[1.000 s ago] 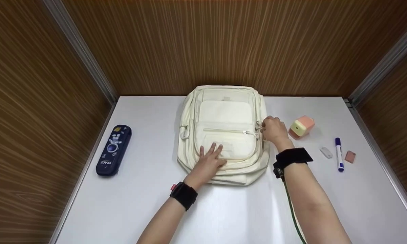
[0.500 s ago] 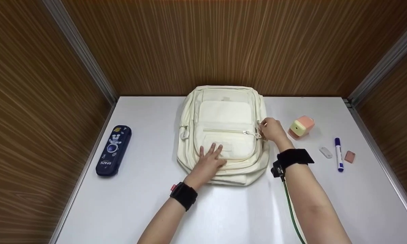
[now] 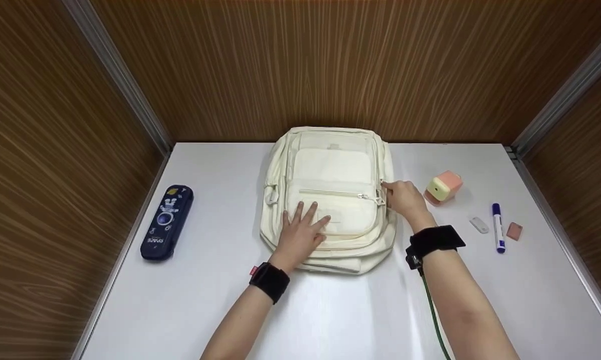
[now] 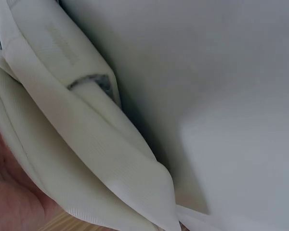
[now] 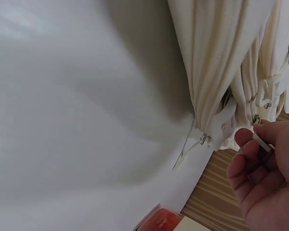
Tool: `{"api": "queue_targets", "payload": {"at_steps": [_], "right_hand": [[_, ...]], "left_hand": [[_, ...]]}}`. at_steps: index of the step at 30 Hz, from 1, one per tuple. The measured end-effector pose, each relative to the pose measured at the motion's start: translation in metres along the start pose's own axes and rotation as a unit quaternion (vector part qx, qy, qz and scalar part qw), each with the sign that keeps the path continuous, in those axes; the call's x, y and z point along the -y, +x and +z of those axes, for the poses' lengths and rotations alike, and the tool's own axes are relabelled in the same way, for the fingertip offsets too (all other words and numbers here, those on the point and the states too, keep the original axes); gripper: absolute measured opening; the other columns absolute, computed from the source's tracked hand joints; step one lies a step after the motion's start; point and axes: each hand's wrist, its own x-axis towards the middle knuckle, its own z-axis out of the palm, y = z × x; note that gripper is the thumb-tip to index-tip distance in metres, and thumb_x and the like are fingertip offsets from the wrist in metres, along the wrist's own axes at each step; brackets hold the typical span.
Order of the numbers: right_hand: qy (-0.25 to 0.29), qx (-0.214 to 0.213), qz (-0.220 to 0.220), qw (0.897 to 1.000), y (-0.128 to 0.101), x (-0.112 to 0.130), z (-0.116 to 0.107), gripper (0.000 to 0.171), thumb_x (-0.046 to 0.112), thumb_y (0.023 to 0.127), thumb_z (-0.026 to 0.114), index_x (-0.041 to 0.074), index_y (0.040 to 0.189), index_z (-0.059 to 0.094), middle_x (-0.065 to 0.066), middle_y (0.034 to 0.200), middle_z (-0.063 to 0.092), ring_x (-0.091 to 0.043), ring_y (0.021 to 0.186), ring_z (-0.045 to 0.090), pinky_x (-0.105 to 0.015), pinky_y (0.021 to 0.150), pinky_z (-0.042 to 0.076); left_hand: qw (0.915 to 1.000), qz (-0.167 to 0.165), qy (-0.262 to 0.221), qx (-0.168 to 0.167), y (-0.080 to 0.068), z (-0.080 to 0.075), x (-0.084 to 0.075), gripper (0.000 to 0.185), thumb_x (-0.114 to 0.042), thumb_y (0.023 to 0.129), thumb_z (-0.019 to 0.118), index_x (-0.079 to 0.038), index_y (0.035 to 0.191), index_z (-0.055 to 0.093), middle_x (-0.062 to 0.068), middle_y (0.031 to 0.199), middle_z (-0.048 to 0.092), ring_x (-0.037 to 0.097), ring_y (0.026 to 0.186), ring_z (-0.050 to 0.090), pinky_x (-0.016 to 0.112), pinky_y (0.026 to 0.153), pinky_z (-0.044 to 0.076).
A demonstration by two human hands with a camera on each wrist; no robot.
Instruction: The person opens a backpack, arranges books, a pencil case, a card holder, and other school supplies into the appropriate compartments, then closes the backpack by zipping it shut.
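Observation:
A cream backpack (image 3: 333, 167) lies front side up, with a short zipper across its front pocket. My left hand (image 3: 299, 240) rests on its lower front, fingers spread. At the bag's right side, my right hand (image 3: 406, 200) pinches a pale zipper pull (image 5: 261, 142) between thumb and curled index finger; in the right wrist view a metal slider (image 5: 256, 119) shows just above the fingertips. Another zipper's pull (image 5: 181, 156) dangles from the bag nearer the table. The left wrist view shows the bag's lower folds (image 4: 96, 139) and part of the left palm (image 4: 12, 192).
On the white table (image 3: 220, 310), a navy pencil case (image 3: 167, 222) lies at left. To the right are a pink and yellow pencil sharpener (image 3: 444, 187), a small white item (image 3: 479, 225), a blue-capped marker (image 3: 498, 227) and a pinkish block (image 3: 514, 231). Wood-grain panels (image 3: 300, 70) enclose the table.
My right hand has moved slightly down along the bag's right side, towards me. My left hand has shifted a little up and left on the front pocket.

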Motion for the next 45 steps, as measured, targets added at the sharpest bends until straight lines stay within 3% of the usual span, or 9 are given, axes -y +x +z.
{"api": "queue_targets", "payload": {"at_steps": [4, 9, 20, 24, 29, 32, 36, 41, 45], "right_hand": [[-0.002, -0.003, -0.004, 1.0, -0.005, -0.001, 0.002, 0.033, 0.007, 0.098, 0.052, 0.003, 0.128, 0.064, -0.029, 0.107, 0.066, -0.037, 0.078, 0.061, -0.05, 0.067, 0.049], [0.008, 0.0, -0.004, 1.0, -0.013, 0.0, 0.004, 0.031, 0.007, 0.098, 0.052, 0.002, 0.126, 0.065, -0.029, 0.112, 0.065, -0.044, 0.092, 0.064, -0.053, 0.073, 0.049], [0.02, 0.047, -0.036, 0.998, -0.044, 0.007, -0.001, 0.029, 0.002, 0.092, 0.054, -0.003, 0.115, 0.07, -0.023, 0.104, 0.069, -0.022, 0.058, 0.049, -0.035, 0.056, 0.041], [0.045, 0.074, -0.041, 0.995, -0.057, 0.011, -0.005, 0.03, 0.001, 0.088, 0.052, -0.003, 0.111, 0.072, -0.021, 0.106, 0.07, -0.016, 0.055, 0.045, -0.03, 0.053, 0.037], [0.066, 0.093, -0.055, 0.992, -0.072, 0.012, -0.012, 0.029, 0.0, 0.089, 0.052, -0.005, 0.111, 0.071, -0.016, 0.095, 0.071, -0.013, 0.054, 0.04, -0.03, 0.054, 0.035], [0.052, 0.076, -0.068, 0.993, -0.077, 0.015, -0.016, 0.027, 0.0, 0.092, 0.052, -0.004, 0.109, 0.072, -0.016, 0.095, 0.071, -0.019, 0.062, 0.054, -0.037, 0.06, 0.045], [0.016, 0.018, -0.084, 0.996, -0.074, 0.02, -0.018, 0.022, -0.003, 0.092, 0.055, -0.004, 0.104, 0.073, -0.019, 0.1, 0.071, -0.036, 0.089, 0.067, -0.051, 0.08, 0.051], [-0.021, -0.035, -0.077, 0.996, -0.065, 0.021, -0.019, 0.021, -0.007, 0.088, 0.058, -0.002, 0.102, 0.073, -0.021, 0.096, 0.071, -0.041, 0.09, 0.067, -0.053, 0.079, 0.051], [-0.033, -0.033, -0.063, 0.997, -0.065, 0.019, -0.018, 0.024, -0.006, 0.088, 0.057, -0.002, 0.106, 0.073, -0.023, 0.098, 0.07, -0.042, 0.089, 0.066, -0.054, 0.076, 0.051]], "left_hand": [[0.9999, 0.007, -0.009, 0.011, 0.003, -0.001, 0.002, 0.048, -0.04, 0.097, 0.059, -0.034, 0.144, 0.051, 0.012, 0.157, 0.03, 0.045, 0.142, 0.022, 0.069, 0.104, 0.024], [0.9997, 0.016, 0.016, 0.004, 0.005, 0.0, 0.003, 0.047, -0.04, 0.096, 0.058, -0.034, 0.142, 0.053, 0.015, 0.154, 0.035, 0.048, 0.139, 0.028, 0.069, 0.101, 0.029], [0.9999, 0.005, 0.013, -0.001, 0.003, 0.0, 0.003, 0.042, -0.039, 0.098, 0.056, -0.032, 0.14, 0.055, 0.017, 0.152, 0.037, 0.05, 0.136, 0.031, 0.069, 0.099, 0.031], [1.0, 0.005, 0.002, -0.006, 0.003, 0.0, 0.003, 0.041, -0.038, 0.099, 0.056, -0.031, 0.139, 0.056, 0.018, 0.152, 0.037, 0.051, 0.136, 0.031, 0.069, 0.099, 0.032], [0.9999, 0.011, -0.005, -0.007, 0.003, 0.001, 0.004, 0.041, -0.036, 0.099, 0.057, -0.029, 0.139, 0.057, 0.019, 0.152, 0.037, 0.051, 0.136, 0.03, 0.07, 0.097, 0.033], [0.9999, 0.012, -0.01, 0.001, 0.003, 0.0, 0.004, 0.044, -0.036, 0.098, 0.058, -0.028, 0.141, 0.056, 0.018, 0.152, 0.037, 0.05, 0.138, 0.028, 0.07, 0.097, 0.033], [0.9997, 0.013, -0.013, 0.015, 0.006, -0.003, 0.005, 0.051, -0.041, 0.095, 0.061, -0.027, 0.143, 0.053, 0.016, 0.152, 0.038, 0.048, 0.139, 0.028, 0.071, 0.099, 0.031], [0.9987, 0.013, -0.004, 0.049, 0.014, -0.007, 0.012, 0.07, -0.057, 0.09, 0.059, -0.027, 0.15, 0.042, 0.011, 0.158, 0.028, 0.045, 0.143, 0.019, 0.073, 0.102, 0.023], [0.9976, 0.003, -0.013, 0.068, 0.018, -0.007, 0.017, 0.083, -0.064, 0.087, 0.057, -0.023, 0.154, 0.033, 0.013, 0.161, 0.019, 0.048, 0.143, 0.012, 0.071, 0.104, 0.023]]}}
